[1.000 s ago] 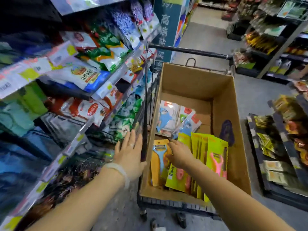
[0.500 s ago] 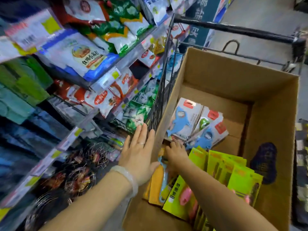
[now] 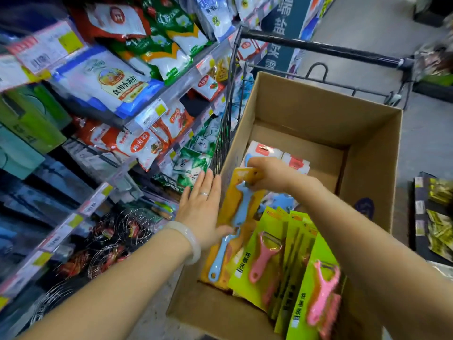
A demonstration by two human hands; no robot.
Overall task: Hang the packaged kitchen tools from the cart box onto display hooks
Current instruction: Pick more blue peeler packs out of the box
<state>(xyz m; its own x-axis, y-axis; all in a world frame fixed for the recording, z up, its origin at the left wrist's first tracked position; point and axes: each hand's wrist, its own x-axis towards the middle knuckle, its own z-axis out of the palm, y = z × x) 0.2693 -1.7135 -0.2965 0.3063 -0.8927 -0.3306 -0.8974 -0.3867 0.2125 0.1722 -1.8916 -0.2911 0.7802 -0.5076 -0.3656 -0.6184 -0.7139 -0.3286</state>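
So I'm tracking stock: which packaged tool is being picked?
The blue peeler on the orange-yellow card, pinched at its top by the right hand; the pink peelers on green cards lie untouched.

The right hand (image 3: 266,174), earlier reaching low among the packs, has risen, pinching the top of an orange peeler pack (image 3: 235,207) and lifting it partway out of the box (image 3: 367,153). The left hand (image 3: 203,204) now lies against the pack's side.

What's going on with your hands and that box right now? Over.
Right hand pinches top of orange-carded blue peeler, still inside cardboard box. Left hand flat against box's left wall. Green-carded pink peelers beside it. Not hung yet.
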